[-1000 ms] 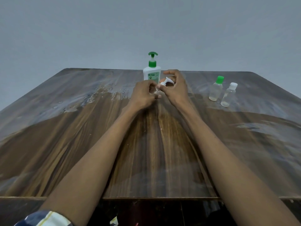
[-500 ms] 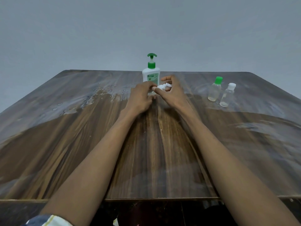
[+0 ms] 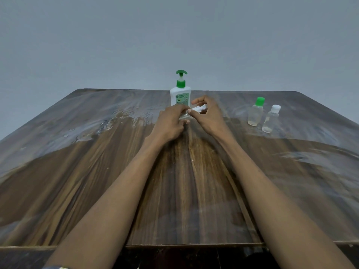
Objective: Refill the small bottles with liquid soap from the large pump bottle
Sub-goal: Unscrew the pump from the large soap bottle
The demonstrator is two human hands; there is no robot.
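The large white pump bottle [image 3: 180, 95] with a green pump stands upright at the far middle of the table. Just in front of it my left hand [image 3: 171, 124] grips a small clear bottle [image 3: 184, 115], mostly hidden by my fingers. My right hand [image 3: 206, 116] pinches that bottle's white cap [image 3: 199, 109] at its top. To the right stand two more small clear bottles, one with a green cap [image 3: 255, 112] and one with a white cap [image 3: 271, 119], both closed and upright.
The wooden table [image 3: 97, 171] has a wet patch [image 3: 120, 118] with droplets at the far left. A plain grey wall rises behind it. The table's near edge runs across the bottom of the view.
Both hands have stayed in front of the pump bottle, working the small bottle's white cap. The cap has tipped lower between my right fingers. The other bottles have not moved.
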